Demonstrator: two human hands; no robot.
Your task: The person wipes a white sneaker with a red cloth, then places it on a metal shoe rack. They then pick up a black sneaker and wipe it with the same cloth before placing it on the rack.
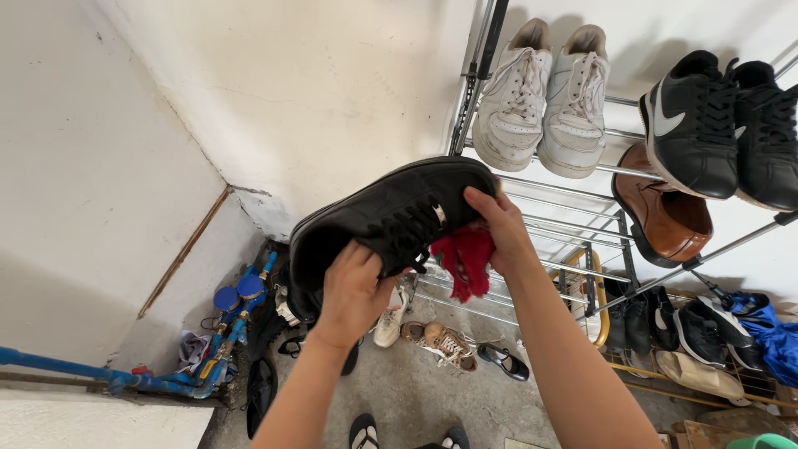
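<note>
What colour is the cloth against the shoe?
Red, the cloth, seen in the head view.

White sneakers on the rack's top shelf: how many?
2: a left white sneaker and a right white sneaker, side by side on the metal rack, toes toward the camera.

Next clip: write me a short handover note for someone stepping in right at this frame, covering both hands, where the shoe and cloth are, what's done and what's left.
Left hand: grips the black lace-up leather shoe at its heel end, holding it in the air in front of the metal shoe rack.
Right hand: presses a red cloth against the shoe's side near the laces.
Done: cannot tell how much has been wiped.
Left: probably the rest of the wiping. No matching black shoe can be picked out for certain. White sneakers sit on the top shelf.
</note>
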